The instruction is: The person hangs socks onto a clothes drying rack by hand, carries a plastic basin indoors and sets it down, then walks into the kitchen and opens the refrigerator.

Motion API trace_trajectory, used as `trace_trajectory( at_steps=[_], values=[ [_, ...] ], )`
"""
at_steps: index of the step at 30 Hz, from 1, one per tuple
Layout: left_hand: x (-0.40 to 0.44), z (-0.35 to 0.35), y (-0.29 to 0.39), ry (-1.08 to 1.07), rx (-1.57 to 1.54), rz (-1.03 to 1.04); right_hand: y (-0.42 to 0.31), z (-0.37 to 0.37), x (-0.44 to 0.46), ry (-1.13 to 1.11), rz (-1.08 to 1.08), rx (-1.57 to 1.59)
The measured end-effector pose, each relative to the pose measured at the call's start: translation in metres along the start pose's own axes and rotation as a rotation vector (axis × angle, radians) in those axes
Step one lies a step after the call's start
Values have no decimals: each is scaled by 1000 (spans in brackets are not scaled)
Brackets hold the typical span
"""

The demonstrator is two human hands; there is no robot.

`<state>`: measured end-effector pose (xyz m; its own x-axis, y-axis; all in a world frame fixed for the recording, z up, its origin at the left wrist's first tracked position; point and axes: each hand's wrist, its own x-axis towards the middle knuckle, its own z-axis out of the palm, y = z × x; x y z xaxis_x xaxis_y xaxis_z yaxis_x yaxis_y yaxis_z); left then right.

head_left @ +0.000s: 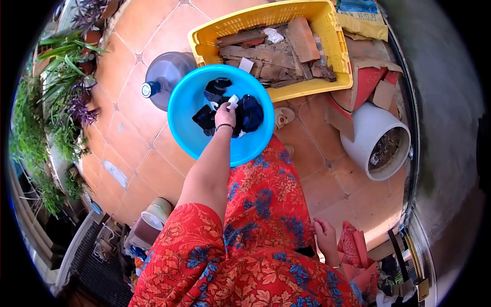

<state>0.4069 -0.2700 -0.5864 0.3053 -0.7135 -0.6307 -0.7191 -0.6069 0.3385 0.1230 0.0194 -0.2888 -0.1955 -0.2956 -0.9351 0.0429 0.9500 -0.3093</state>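
Head view: my left hand (pixel 225 116) grips white item (pixel 233 100) over blue basin (pixel 177 113); bottle (pixel 171 71), yellow crate (pixel 307 88) alongside; right hand (pixel 326 237) half-open.

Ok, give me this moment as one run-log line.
left hand: pinching white item among dark cloth pieces, blue basin | right hand: beside red dress | yellow crate: wood pieces

the basin (pixel 186 125) looked like smooth, glossy plastic to me, the clothes (pixel 251 113) matt cloth, the wood scraps (pixel 255 53) rough.
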Motion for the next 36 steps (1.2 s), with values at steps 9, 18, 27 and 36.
trace_trajectory(
  at_steps=[9,18,27,36],
  values=[
    [-4,-35,-24,258,-299,241,-13,-8,6,12,26,-46],
    [-76,-113,-37,118,-624,22,-13,5,16,-14,-1,-19],
    [-52,-22,-9,-260,737,-12,-1,-3,27,-14,65,-55],
    [-66,-85,-68,-152,-226,-150,-18,-6,26,-14,4,-78]
  ],
)
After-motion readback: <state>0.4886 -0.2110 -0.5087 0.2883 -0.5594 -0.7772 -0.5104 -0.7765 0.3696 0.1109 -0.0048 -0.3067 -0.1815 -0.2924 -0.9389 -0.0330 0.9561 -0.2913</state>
